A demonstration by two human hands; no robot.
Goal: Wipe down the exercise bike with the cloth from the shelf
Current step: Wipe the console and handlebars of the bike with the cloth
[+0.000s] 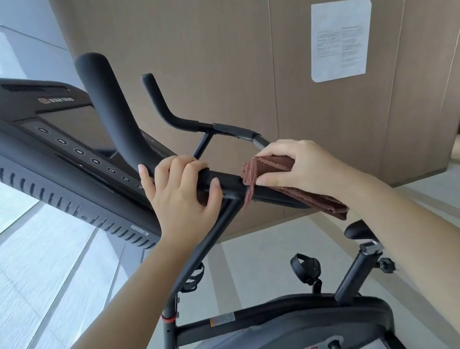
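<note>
Left hand (181, 189) grips the handlebar (225, 181) of the exercise bike (291, 322); my right hand (297, 165) clamps the folded brown cloth (268, 164) over the bar beside it. Cloth fetched, wiping seemingly just begun; seat (360, 229) and pedals (305, 265) likely remain.

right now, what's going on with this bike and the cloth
A person is wiping the exercise bike. Their right hand grips a folded brown cloth wrapped over the handlebar, while the left hand grips the same bar beside it. The saddle and pedal lower down are untouched at this moment. A Star Trac treadmill console stands to the left.
</note>
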